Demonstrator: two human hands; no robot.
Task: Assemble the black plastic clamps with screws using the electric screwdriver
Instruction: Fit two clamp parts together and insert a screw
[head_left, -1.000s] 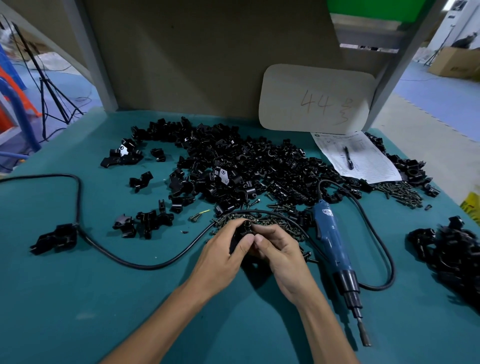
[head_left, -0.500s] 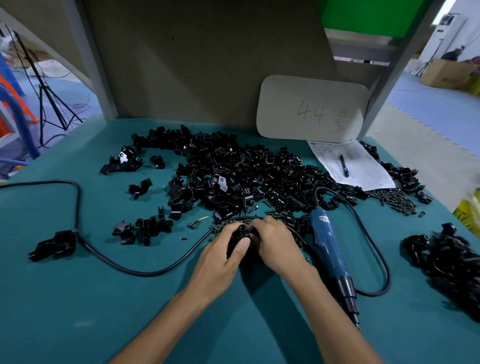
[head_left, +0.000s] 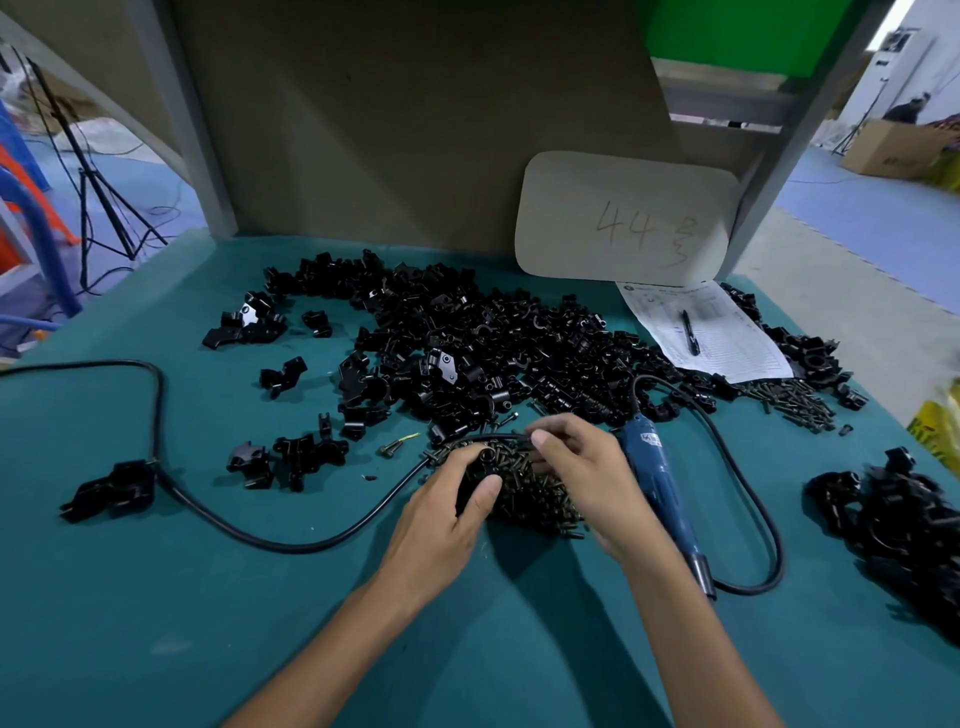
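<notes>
At the far left of the teal desk (head_left: 156, 623), a lone black part (head_left: 111, 491) is found touching the power cord (head_left: 291, 545), which is looped across the surface toward the middle. Further right, a few loose parts (head_left: 291, 457) are scattered in front of the large heap of clamp parts (head_left: 493, 343), apparently placed within easy reach as stock. In the middle, a clamp (head_left: 483, 470) is gripped by the left hand (head_left: 441, 519), with fingers and thumb curled round it. It is held directly over the pile of screws (head_left: 540, 499), probably so that a screw can be fed in with little travel. The right hand (head_left: 587, 473) is bent down over the same pile with fingers curled; whether a screw is pinched cannot be told. Just beside it, the blue electric screwdriver (head_left: 660, 488) is laid on the desk untouched, tip toward the person, ready to be taken up once a screw is seated. At the far right, a separate heap of black pieces (head_left: 904, 530) is set well apart, likely as finished work.
</notes>
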